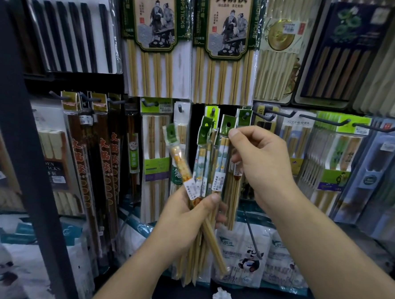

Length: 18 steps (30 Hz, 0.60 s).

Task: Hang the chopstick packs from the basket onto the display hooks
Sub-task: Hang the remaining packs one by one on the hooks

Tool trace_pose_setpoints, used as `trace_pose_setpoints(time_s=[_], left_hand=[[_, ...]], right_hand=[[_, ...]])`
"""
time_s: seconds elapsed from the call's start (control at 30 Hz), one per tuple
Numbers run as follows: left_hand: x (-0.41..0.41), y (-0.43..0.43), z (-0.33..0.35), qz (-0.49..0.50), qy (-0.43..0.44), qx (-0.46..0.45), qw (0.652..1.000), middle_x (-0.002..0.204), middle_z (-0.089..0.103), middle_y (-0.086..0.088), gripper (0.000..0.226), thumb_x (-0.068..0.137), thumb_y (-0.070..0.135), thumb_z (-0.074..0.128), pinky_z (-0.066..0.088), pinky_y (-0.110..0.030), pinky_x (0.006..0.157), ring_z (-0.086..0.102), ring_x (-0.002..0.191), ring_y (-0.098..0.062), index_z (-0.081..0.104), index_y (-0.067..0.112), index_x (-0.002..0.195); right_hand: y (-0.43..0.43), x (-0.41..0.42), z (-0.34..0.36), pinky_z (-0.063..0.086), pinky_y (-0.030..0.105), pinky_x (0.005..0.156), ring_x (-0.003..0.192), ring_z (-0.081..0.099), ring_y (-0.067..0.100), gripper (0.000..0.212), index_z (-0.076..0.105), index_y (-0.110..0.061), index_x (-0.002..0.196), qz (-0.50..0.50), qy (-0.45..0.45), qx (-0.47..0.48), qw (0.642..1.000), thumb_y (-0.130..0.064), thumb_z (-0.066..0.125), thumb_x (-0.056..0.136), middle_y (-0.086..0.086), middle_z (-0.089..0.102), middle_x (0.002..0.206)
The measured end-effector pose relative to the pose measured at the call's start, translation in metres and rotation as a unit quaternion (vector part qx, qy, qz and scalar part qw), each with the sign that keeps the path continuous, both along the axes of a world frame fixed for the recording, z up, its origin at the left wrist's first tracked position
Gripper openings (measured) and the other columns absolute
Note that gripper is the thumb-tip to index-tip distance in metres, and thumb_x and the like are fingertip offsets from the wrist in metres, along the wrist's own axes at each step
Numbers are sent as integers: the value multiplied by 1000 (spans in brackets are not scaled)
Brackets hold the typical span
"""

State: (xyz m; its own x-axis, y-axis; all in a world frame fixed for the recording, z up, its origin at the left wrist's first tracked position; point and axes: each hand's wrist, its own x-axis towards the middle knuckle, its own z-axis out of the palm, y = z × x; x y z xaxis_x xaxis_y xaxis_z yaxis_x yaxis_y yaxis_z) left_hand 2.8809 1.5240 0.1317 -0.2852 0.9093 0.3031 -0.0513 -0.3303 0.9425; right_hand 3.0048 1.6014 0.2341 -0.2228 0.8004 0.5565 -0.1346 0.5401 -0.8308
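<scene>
My left hand [187,220] grips a fanned bundle of slim chopstick packs [202,168] with green header cards, held upright in front of the display. My right hand [258,162] pinches the green header [227,125] of one pack in the bundle, just below and left of a display hook [246,115] that holds a matching green-topped pack. Another hook [213,112] with a green card sits a little further left. The basket is out of sight.
Large bamboo chopstick packs [157,40] hang on the upper row. Dark long packs [94,157] hang at left behind a black shelf post [23,138]. Bare long hooks [325,120] jut out at right. White bagged goods [243,254] and a crumpled paper [222,295] lie below.
</scene>
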Motion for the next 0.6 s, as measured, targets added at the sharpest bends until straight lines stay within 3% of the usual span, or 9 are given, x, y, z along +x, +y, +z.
trace_pose_setpoints(time_s=[0.1, 0.3, 0.43, 0.53, 0.6], left_hand=[[4, -2, 3, -2, 1, 1, 1000, 91, 79, -10, 37, 86, 44, 63, 63, -31, 64, 78, 80, -26, 69, 13, 105], [6, -1, 1, 18, -3, -2, 1000, 90, 80, -7, 23, 103, 31, 56, 63, -31, 67, 78, 84, -21, 76, 26, 94], [-1, 1, -2, 86, 51, -1, 995, 101, 78, 11, 22, 99, 38, 59, 55, -14, 79, 72, 98, -3, 76, 24, 102], [-1, 3, -2, 77, 12, -11, 997, 95, 77, -1, 29, 98, 36, 61, 60, -37, 83, 74, 94, -15, 73, 10, 103], [0, 3, -2, 50, -26, -6, 998, 90, 72, -8, 40, 91, 39, 61, 61, -38, 75, 73, 84, -20, 67, 3, 107]], right_hand=[[2, 0, 0, 44, 17, 54, 60, 58, 6, 13, 74, -22, 86, 2, 17, -21, 1000, -18, 68, 97, -7, 64, 68], [6, 2, -6, 47, 17, 53, 57, 55, 6, 17, 72, -24, 82, -50, 12, 27, 998, -19, 67, 97, -10, 58, 59], [12, 3, -1, 42, 14, 50, 55, 52, 5, 21, 71, -28, 78, -73, 25, 21, 997, -20, 66, 97, -12, 57, 56], [18, 3, 8, 44, 17, 52, 58, 50, 8, 24, 70, -25, 75, -87, 36, 9, 995, -25, 65, 98, -10, 57, 60], [22, 1, 11, 45, 21, 55, 60, 49, 10, 25, 70, -20, 76, -92, 25, 10, 995, -27, 64, 99, -4, 57, 64]])
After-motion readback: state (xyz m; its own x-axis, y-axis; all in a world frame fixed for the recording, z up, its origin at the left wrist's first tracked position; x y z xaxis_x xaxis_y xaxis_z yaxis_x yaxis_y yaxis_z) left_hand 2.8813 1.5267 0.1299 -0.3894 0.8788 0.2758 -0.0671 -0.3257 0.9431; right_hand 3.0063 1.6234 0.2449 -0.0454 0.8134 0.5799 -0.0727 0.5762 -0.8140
